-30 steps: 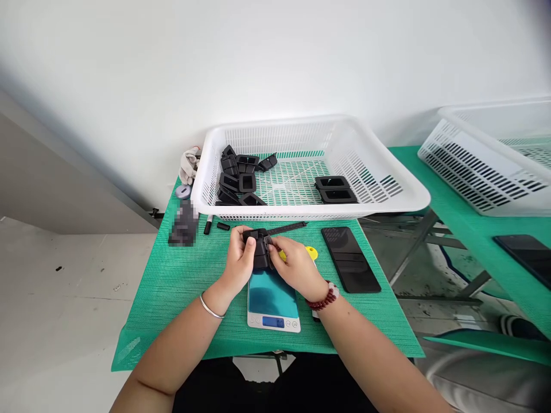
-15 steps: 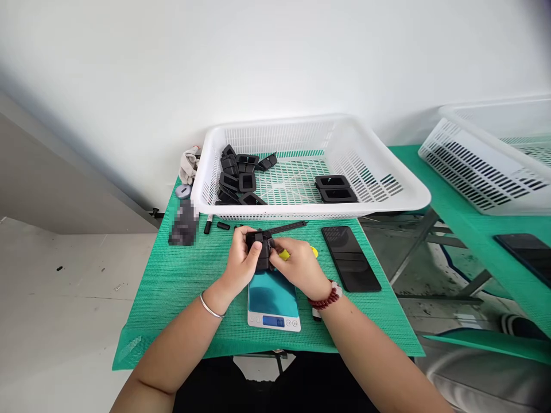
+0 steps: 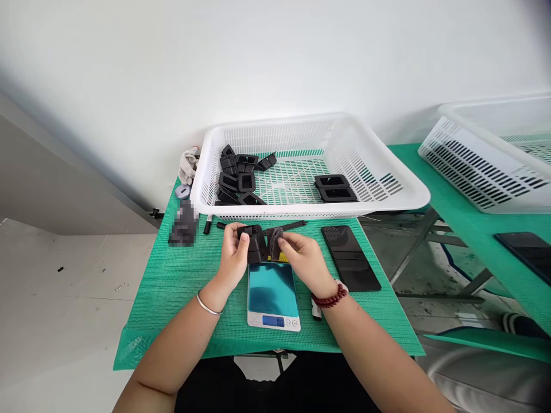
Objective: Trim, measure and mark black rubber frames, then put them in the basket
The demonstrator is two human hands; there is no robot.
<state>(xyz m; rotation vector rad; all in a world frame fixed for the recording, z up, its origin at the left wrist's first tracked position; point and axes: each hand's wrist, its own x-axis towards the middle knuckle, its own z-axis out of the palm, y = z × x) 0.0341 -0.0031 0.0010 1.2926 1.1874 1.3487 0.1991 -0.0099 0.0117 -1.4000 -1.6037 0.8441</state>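
My left hand [image 3: 233, 253] grips a black boxy plastic part [image 3: 255, 248], thumb on its near face. Just to the right, my right hand [image 3: 305, 256] pinches a smaller dark piece [image 3: 275, 244] with a toothed-looking edge. A narrow gap lies between the two pieces. Both are above the far edge of a digital scale [image 3: 272, 292], whose display reads about zero. Behind the hands lies a long thin black strip [image 3: 293, 225], and a bit of a yellow object [image 3: 282, 258] shows beneath the dark piece.
A white basket [image 3: 310, 209] with several black parts stands behind. A black phone [image 3: 350, 258] lies right of my right hand. A marker [image 3: 208, 223], a cloth [image 3: 188, 165] and a round grey item [image 3: 182, 191] are at the left. Another white basket [image 3: 482, 172] is far right.
My hands have moved apart slightly, my left one going left. The dark piece in my right hand now shows separate from the boxy part, and more of the scale's plate is visible.
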